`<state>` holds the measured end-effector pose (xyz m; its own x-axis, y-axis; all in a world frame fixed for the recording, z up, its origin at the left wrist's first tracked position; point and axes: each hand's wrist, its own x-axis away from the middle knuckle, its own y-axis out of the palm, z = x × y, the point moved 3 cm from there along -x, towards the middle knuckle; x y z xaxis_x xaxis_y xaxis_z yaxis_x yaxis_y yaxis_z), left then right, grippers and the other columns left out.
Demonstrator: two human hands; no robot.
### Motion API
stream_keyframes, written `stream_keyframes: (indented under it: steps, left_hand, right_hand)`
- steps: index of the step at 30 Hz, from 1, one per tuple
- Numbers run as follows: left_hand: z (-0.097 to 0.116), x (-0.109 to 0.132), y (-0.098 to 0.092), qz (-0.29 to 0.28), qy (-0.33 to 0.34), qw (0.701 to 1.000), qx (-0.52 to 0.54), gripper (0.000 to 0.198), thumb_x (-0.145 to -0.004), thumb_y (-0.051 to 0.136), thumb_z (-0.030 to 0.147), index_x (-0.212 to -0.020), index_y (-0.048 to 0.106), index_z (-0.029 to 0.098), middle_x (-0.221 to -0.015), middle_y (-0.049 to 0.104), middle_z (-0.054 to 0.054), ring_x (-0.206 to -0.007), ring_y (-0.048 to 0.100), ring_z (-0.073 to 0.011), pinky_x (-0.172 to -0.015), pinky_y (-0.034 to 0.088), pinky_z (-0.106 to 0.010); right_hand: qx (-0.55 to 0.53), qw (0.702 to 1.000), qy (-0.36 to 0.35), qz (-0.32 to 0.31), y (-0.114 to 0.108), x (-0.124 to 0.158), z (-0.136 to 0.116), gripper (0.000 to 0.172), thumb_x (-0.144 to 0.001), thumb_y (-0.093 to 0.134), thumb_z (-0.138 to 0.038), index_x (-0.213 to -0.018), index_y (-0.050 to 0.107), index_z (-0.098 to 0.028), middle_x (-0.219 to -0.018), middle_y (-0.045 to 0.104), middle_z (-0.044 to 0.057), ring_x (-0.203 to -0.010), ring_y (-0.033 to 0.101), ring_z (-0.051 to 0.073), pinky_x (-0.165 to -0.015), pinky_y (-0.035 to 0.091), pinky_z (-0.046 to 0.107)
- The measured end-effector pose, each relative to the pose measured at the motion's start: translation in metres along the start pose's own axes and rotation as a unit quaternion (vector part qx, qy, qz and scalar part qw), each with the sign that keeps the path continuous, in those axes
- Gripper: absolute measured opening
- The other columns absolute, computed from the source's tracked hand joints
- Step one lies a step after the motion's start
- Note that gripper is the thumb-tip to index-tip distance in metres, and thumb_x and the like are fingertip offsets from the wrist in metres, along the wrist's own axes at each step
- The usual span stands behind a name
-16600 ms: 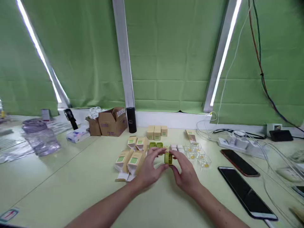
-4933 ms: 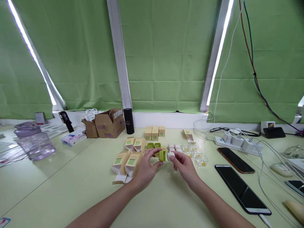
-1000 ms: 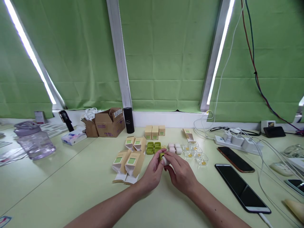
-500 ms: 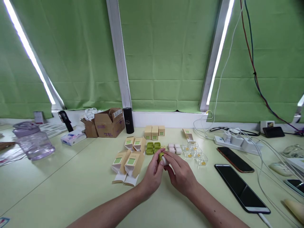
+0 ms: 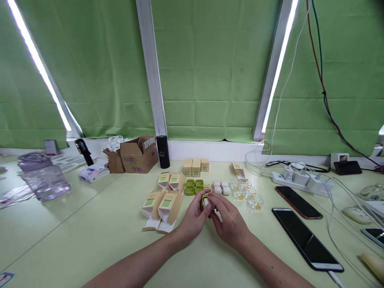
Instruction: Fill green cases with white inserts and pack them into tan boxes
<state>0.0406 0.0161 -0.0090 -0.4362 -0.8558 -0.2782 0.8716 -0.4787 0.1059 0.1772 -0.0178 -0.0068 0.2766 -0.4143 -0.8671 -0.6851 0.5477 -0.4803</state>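
My left hand (image 5: 192, 219) is closed around a small olive-green cup (image 5: 203, 197), held low over the table. A small white piece (image 5: 205, 202) sits at the cup's opening, and my right hand (image 5: 229, 220) has its fingers on the two from the right. The fingers hide much of both parts. Just beyond my hands stand several square olive-green cups (image 5: 190, 190), with white rounded blocks (image 5: 217, 190) to their right. Clear plastic pieces with yellow-orange centres (image 5: 239, 196) lie farther right. Open beige cartons (image 5: 166, 205) stand left of my hands.
Closed beige cartons (image 5: 187, 168) stand at the back, with another open carton (image 5: 238, 171) lying to the right. Two phones (image 5: 307, 238), a power strip (image 5: 291, 180) and loose cables occupy the right. A black cylinder (image 5: 163, 152), cardboard box (image 5: 139, 156) and purple bottle (image 5: 45, 180) stand left.
The green cup has turned a little in my fingers, and its opening with the white piece now faces me more. Both hands remain in nearly the same place.
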Motion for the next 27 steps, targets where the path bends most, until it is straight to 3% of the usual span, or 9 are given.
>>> stream_keyframes:
  steps: [10, 20, 27]
  left_hand:
    - [-0.0004, -0.0016, -0.0016, -0.008, 0.012, 1.0, 0.002, 0.058, -0.09, 0.068, 0.057, -0.133, 0.055, 0.021, -0.111, 0.067, -0.01, -0.097, 0.063, -0.0211, -0.096, 0.052, -0.038]
    - [0.0007, -0.0015, -0.0011, -0.009, 0.019, 1.0, 0.009, 0.054, -0.091, 0.068, 0.054, -0.132, 0.057, 0.021, -0.119, 0.067, -0.012, -0.109, 0.063, -0.0247, -0.102, 0.049, -0.041]
    - [0.0005, -0.0015, -0.0019, 0.0, 0.015, 1.0, 0.018, 0.064, -0.089, 0.07, 0.057, -0.138, 0.052, 0.021, -0.133, 0.062, -0.014, -0.12, 0.059, -0.0274, -0.102, 0.05, -0.039]
  right_hand:
    - [-0.007, 1.0, 0.013, 0.023, -0.0006, -0.0019, -0.0016, 0.046, -0.097, 0.052, -0.008, -0.142, 0.056, -0.02, -0.128, 0.071, 0.016, -0.122, 0.068, 0.025, -0.098, 0.063, 0.042]
    - [0.002, 1.0, 0.015, 0.023, 0.0006, -0.0013, -0.0012, 0.044, -0.098, 0.052, -0.008, -0.14, 0.057, -0.02, -0.128, 0.071, 0.016, -0.121, 0.068, 0.025, -0.097, 0.063, 0.041]
    - [-0.01, 0.999, 0.039, -0.017, 0.001, -0.0012, 0.001, 0.052, -0.097, 0.051, -0.012, -0.148, 0.044, -0.02, -0.131, 0.067, 0.016, -0.12, 0.066, 0.028, -0.096, 0.062, 0.045]
